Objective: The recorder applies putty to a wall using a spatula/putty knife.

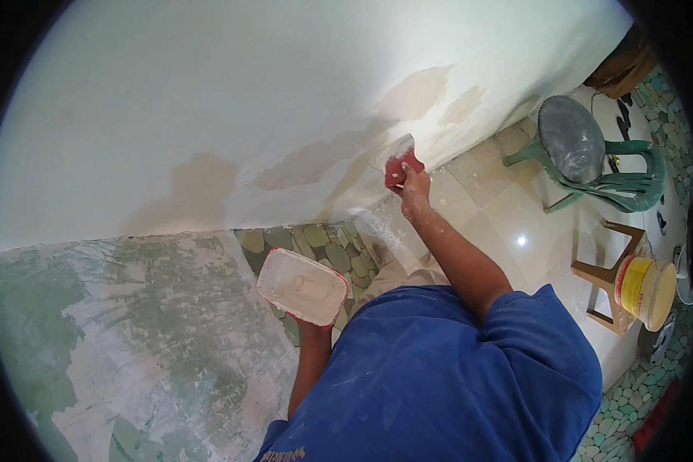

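Observation:
My right hand (414, 189) grips a red putty knife (400, 160) with a pale, smeared blade, held against or just in front of the white wall (246, 92) among beige patches. My left hand (314, 333), mostly hidden, holds a red-rimmed rectangular tub (302, 281) containing pale, creamy paste, low by the foot of the wall.
A green plastic chair (635, 192) bearing a grey round object (570, 135) stands at the right, above a tan stool (604, 266) with a yellow-labelled bucket (643, 292). A scraped green-and-white surface (108, 323) fills the lower left, beside stone-patterned and beige tiles (477, 200).

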Tool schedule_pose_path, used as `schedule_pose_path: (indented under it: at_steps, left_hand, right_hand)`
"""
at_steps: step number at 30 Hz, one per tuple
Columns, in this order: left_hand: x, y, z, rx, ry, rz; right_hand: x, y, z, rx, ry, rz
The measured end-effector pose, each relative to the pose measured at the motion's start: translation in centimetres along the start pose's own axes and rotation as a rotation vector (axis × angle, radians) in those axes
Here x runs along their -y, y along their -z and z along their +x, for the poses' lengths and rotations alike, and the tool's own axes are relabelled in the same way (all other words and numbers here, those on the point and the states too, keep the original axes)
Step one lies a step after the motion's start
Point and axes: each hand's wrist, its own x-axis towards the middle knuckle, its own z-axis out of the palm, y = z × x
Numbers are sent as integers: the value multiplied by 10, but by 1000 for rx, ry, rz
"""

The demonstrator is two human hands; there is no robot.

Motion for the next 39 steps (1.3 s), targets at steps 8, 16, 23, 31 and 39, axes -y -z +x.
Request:
schedule_pose_path:
  at_steps: [8, 16, 23, 31, 39]
  left_hand:
    - [2, -20, -1, 52, 43, -112]
    - [-1, -21, -1, 39, 21, -44]
    - [-1, -25, 2, 25, 53, -90]
    - [-2, -42, -13, -25, 47, -83]
    - [-3, -45, -14, -81, 39, -69]
  right_hand:
    - [-3, -30, 61, -192, 30, -128]
    - [-17, -27, 8, 39, 86, -120]
    - [-59, 50, 57, -133, 121, -249]
    - [-61, 45, 99, -299, 49, -290]
    - [-86, 51, 119, -288, -226, -223]
